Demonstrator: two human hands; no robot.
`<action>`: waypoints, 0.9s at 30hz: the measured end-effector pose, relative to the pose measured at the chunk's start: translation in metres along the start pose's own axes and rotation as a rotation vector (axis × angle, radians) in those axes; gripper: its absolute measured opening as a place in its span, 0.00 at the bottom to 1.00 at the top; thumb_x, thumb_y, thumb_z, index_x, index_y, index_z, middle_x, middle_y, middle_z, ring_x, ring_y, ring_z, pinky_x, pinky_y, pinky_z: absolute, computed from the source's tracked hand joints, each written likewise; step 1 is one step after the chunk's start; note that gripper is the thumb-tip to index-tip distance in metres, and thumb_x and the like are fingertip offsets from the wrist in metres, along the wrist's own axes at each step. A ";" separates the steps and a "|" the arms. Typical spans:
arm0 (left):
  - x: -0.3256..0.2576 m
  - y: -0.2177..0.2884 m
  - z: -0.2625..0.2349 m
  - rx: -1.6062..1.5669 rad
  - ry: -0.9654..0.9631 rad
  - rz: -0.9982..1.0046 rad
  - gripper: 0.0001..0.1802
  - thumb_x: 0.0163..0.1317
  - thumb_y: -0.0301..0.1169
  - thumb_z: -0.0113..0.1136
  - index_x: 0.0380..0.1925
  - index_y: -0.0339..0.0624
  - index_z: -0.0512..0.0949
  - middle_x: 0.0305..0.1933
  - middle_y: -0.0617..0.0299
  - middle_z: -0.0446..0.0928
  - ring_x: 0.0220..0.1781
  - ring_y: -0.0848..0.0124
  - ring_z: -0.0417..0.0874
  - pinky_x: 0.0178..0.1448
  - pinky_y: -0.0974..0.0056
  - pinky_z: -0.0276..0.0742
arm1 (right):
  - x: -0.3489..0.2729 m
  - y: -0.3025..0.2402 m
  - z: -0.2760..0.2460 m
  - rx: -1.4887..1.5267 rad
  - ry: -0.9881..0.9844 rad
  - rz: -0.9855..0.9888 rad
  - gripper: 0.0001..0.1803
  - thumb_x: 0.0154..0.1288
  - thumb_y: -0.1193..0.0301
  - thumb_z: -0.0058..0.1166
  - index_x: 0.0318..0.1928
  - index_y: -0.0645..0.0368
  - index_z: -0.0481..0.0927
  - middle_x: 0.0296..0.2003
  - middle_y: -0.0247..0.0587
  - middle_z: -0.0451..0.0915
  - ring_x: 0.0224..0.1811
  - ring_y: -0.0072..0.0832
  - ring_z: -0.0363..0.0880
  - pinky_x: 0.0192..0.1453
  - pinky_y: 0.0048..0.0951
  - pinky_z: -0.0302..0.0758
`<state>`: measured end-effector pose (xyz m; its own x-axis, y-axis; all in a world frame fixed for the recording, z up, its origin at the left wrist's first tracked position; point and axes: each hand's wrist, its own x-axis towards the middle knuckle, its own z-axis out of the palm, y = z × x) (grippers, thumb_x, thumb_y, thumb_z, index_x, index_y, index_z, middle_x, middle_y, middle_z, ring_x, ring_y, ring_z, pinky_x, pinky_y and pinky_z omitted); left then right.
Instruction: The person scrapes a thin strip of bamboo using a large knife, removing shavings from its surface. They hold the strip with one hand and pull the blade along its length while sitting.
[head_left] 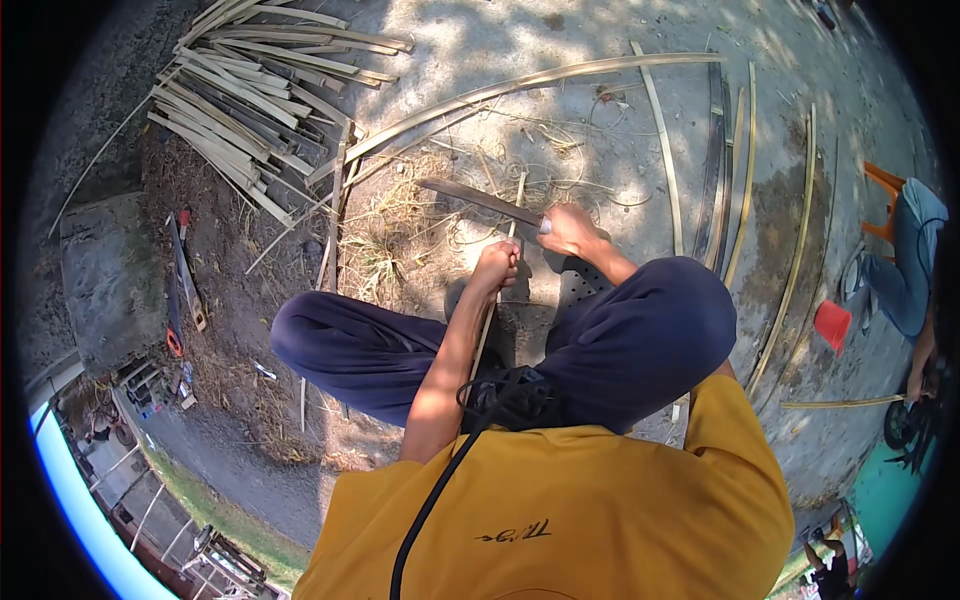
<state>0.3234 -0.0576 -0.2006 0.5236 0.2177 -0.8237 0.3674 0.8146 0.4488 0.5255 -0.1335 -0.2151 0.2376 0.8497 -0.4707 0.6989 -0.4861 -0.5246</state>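
While our left grip [497, 266] clasps a strip [488, 330], our right grip [572, 231] holds a knife [470, 196] across it

Where our knees [650, 320] part, the strip runs lengthwise between them, its far end poking out beyond our left grip and its lower part running back toward a black pouch [515, 402] at our lap. Our left grip is curled into a fist, clamped on the strip. Our right grip is closed round the knife's handle, and the blade points leftward, crossing the strip just beyond our left fist; we cannot tell whether its edge touches the wood. Near our right grip we see a dark clog [580, 286] with holes, and dry straw [385, 255] litters the ground [600, 150] to our left. At upper left, a pile [225, 115] of pale strips fans out. On our right, long strips [746, 190] lie roughly side by side. Farther right, near a red bucket [832, 325] and an orange chair [880, 175], we see a co-worker [905, 270] in blue trousers, one hand at the end of another strip [840, 404]
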 end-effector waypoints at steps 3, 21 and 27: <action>-0.004 -0.001 0.004 0.070 0.091 0.046 0.17 0.83 0.44 0.44 0.33 0.51 0.69 0.21 0.75 0.59 0.14 0.82 0.54 0.18 0.71 0.49 | -0.001 -0.006 0.001 -0.012 -0.032 -0.021 0.18 0.50 0.60 0.61 0.37 0.60 0.86 0.35 0.59 0.86 0.40 0.56 0.87 0.47 0.51 0.83; -0.022 -0.001 0.018 -0.175 -0.019 -0.021 0.14 0.81 0.37 0.44 0.31 0.52 0.67 0.17 0.78 0.54 0.13 0.84 0.50 0.16 0.71 0.42 | -0.002 -0.016 -0.011 0.065 -0.052 0.065 0.18 0.53 0.59 0.63 0.39 0.58 0.88 0.39 0.58 0.87 0.45 0.57 0.86 0.52 0.52 0.82; -0.019 0.009 -0.010 -0.386 -0.168 -0.120 0.13 0.79 0.31 0.44 0.30 0.55 0.66 0.16 0.78 0.54 0.12 0.84 0.48 0.14 0.71 0.41 | -0.014 -0.022 -0.011 0.106 -0.051 0.027 0.19 0.52 0.59 0.63 0.41 0.60 0.88 0.39 0.59 0.87 0.45 0.56 0.87 0.51 0.52 0.82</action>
<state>0.3096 -0.0488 -0.1841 0.6240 0.0444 -0.7801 0.1362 0.9769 0.1645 0.5142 -0.1327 -0.1895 0.2192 0.8257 -0.5198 0.6167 -0.5301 -0.5819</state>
